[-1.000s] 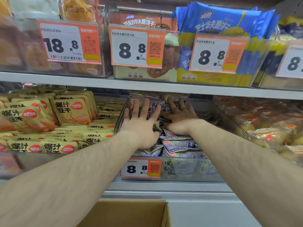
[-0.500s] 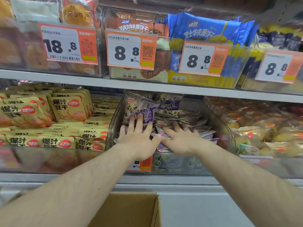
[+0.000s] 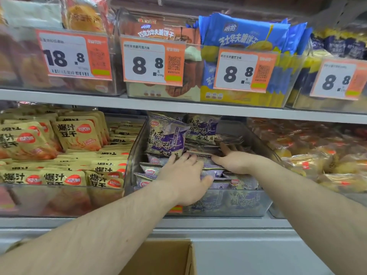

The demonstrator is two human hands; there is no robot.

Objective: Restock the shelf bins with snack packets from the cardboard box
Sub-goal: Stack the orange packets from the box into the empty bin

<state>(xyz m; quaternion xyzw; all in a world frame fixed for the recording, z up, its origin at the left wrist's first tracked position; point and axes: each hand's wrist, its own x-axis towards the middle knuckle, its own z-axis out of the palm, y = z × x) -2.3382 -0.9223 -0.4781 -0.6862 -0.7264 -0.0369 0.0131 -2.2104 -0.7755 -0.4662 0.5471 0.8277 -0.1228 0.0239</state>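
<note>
- Here, both hands are inside the clear middle bin (image 3: 137, 147) on the lower shelf, reaching from the near side.
- Left hand (image 3: 184, 175): fingers straight and spread, lying flat on the purple snack packets (image 3: 166, 139); it grips nothing.
- Right hand (image 3: 236, 161): fingers extended toward the far side, tips tucked in among the stacked packets; palm down, not curled round any one packet as far as I can see.
- Hands are close together but apart, thumbs nearly meeting over the pile.
- Location of stock: the packets fill this bin, layered flat at the near end, two standing upright at the far end.
- Orientation: the upright pair have their long axis vertical, printed faces toward the near side, leaning slightly; the flat ones lie with long axis running left-right, edges toward me.
- Progress, as a judgement: this bin looks nearly full, and the step in hand is settling the pile.
- Cardboard box (image 3: 158, 259) sits below, near edge only; its contents are hidden, so what remains cannot be told.
</note>
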